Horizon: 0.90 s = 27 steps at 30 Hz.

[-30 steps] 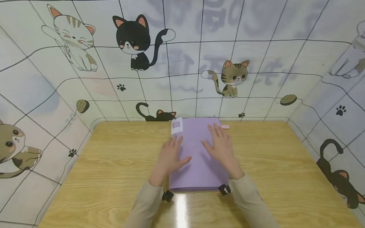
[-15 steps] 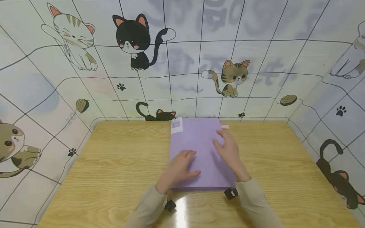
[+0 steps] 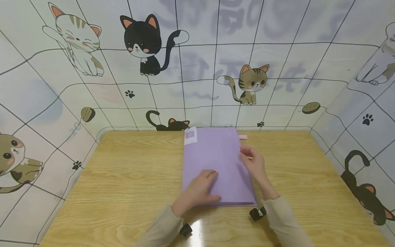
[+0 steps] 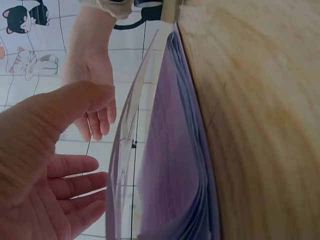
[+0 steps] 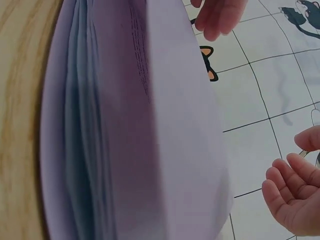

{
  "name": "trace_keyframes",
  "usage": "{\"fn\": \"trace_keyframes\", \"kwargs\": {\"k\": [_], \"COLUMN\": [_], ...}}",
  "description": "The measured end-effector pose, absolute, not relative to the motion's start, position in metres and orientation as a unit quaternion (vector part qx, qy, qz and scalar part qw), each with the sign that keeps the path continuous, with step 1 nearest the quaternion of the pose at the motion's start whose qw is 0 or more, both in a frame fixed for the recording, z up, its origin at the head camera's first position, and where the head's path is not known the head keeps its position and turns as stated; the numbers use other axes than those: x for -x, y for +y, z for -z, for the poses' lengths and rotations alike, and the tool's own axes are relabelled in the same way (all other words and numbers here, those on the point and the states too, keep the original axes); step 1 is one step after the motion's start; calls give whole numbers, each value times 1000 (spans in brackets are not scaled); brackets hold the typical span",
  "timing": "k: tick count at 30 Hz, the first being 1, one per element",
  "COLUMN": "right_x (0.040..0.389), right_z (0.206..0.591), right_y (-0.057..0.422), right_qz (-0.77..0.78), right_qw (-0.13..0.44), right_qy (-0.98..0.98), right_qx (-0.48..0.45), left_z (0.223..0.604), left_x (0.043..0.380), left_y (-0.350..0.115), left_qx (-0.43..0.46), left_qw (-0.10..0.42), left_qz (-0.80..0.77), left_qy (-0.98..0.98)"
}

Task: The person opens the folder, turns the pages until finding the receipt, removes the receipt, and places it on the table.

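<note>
A purple folder (image 3: 216,164) lies on the wooden table, with a white label (image 3: 190,135) at its upper left corner. A pink tab (image 3: 243,137) sticks out near its upper right corner. Both wrist views show its cover (image 5: 190,140) standing apart from the stacked inner sheets (image 4: 197,150). Above the folder's lower part is my left hand (image 3: 197,192), its fingers loosely bent; the left wrist view shows them apart from the cover. My right hand (image 3: 254,166) is at the folder's right edge, thumb and fingers bent, with no grip visible in the right wrist view.
Wall sheeting (image 3: 200,96) with cat drawings encloses the table (image 3: 129,178) at the back and sides. The folder's top edge is near the back wall. A black wrist device (image 3: 257,213) hangs under the right wrist, another (image 3: 186,230) under the left.
My left hand has slid down and right toward the folder's bottom edge. My right hand has moved from the upper cover down to the right edge, its fingers bending. The folder stays in place.
</note>
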State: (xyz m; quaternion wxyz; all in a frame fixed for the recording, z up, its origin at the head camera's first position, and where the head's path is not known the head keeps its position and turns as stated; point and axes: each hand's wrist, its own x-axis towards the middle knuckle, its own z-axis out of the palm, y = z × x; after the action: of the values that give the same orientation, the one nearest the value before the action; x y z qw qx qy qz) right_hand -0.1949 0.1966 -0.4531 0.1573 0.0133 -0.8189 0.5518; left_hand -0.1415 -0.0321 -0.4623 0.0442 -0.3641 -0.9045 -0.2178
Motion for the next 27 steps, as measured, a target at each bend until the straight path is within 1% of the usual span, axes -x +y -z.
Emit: {"fn": "trace_keyframes", "kwargs": {"k": [4, 10, 20, 27], "right_x": [194, 193, 195, 194], "right_z": [455, 458, 466, 467], "right_y": [200, 204, 212, 216], "right_qz": [-574, -610, -640, -643], "right_qw": [120, 88, 81, 58], "right_qy": [-810, -784, -756, -755], "right_qx": [25, 68, 108, 113], "left_z": [462, 464, 469, 465], "left_x": [137, 132, 128, 123], "left_y": [-28, -20, -6, 0], "left_qx": [370, 375, 386, 382], "left_qw": [39, 48, 107, 125], "left_qz": [214, 180, 113, 86], "left_qy": [-903, -908, -909, -912]}}
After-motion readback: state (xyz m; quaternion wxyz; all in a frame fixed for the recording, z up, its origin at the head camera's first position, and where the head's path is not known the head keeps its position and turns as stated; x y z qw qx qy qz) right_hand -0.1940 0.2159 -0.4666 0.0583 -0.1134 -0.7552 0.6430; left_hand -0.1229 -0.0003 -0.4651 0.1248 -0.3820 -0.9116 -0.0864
